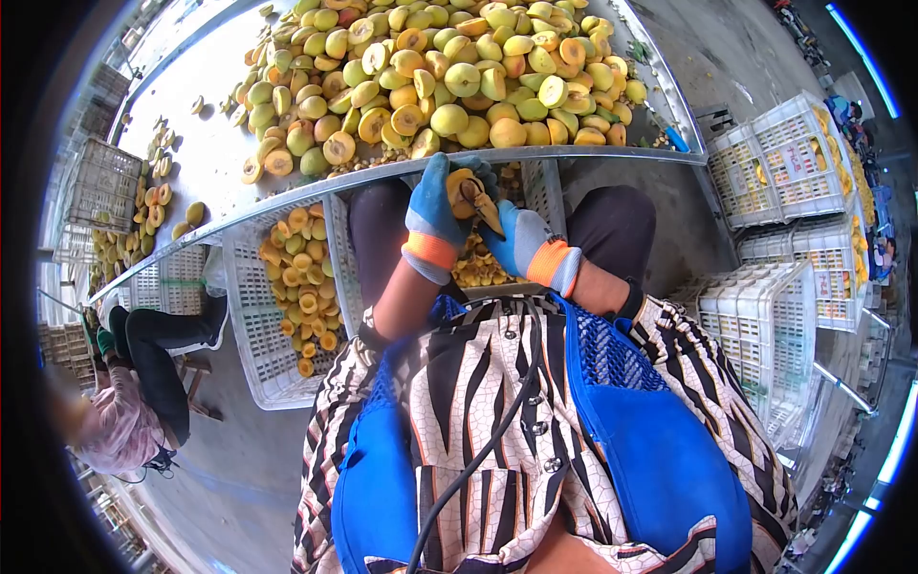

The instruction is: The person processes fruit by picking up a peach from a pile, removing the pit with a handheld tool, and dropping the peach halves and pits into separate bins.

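Observation:
My left hand point(435, 209), in a blue-grey glove with an orange cuff, is closed around a yellow peach half point(463, 189) just below the table's near edge. Opposite it, my gloved right hand point(521, 239) is closed on a small curved, brownish tool point(489, 214) that touches the fruit. The tool's exact kind is hard to make out. Beyond both hands, a large heap of halved peaches point(449, 81) covers the metal table point(182, 206). Beneath my hands, cut fruit point(475, 268) shows in a container between my knees.
To the left stands a white plastic crate point(251, 335) holding peach halves. Stacked white crates point(779, 167) and another crate point(755, 325) are on the right. Another person point(129, 411) sits at far left. A blue-handled object point(676, 140) lies at the table's right corner.

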Motion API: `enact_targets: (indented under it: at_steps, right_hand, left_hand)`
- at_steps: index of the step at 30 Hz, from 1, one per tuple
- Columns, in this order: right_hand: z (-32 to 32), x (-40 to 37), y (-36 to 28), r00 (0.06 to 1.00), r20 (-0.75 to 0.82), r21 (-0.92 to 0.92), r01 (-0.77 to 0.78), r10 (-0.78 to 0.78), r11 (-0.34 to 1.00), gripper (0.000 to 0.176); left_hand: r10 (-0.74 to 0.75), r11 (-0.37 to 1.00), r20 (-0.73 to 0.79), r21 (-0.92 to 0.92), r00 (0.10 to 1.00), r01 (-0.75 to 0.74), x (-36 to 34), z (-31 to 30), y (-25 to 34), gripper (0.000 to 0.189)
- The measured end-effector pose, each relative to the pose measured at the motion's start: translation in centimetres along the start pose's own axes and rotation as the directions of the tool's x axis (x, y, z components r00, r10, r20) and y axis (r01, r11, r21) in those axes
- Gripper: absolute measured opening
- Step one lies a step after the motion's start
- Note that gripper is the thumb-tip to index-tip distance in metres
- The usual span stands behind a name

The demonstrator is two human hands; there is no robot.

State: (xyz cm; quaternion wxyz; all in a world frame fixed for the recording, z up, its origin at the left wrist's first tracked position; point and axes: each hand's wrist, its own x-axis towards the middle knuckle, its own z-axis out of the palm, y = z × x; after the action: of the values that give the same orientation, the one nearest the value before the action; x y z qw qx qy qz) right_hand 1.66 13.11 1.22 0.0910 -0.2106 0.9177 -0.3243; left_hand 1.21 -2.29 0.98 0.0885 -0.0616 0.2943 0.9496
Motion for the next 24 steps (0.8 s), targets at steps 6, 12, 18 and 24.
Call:
enact_targets:
  at_steps: [6,12,18,24]
  right_hand:
    - [2.9,-0.2,2.5,0.999,-0.039,0.047,0.017,-0.015,0.999,0.031]
    - [3.0,-0.6,2.3,1.0,0.015,0.053,-0.002,0.002,0.999,0.031]
    - [2.9,-0.5,3.0,0.999,0.022,0.128,0.023,-0.026,0.992,0.03]
    - [3.0,-0.7,2.5,0.996,0.09,0.262,-0.021,-0.003,0.965,0.036]
  left_hand:
    - [0.228,0.892,-0.13,0.425,0.965,-0.154,0.1,0.9,-1.2,0.01]
    - [0.33,0.878,-0.217,0.428,0.919,-0.214,0.2,2.2,-1.7,0.037]
    - [0.253,0.896,-0.225,0.42,0.941,-0.14,0.5,1.7,-2.0,0.034]
    - [0.216,0.901,-0.281,0.425,0.935,-0.081,0.7,1.5,-2.2,0.034]
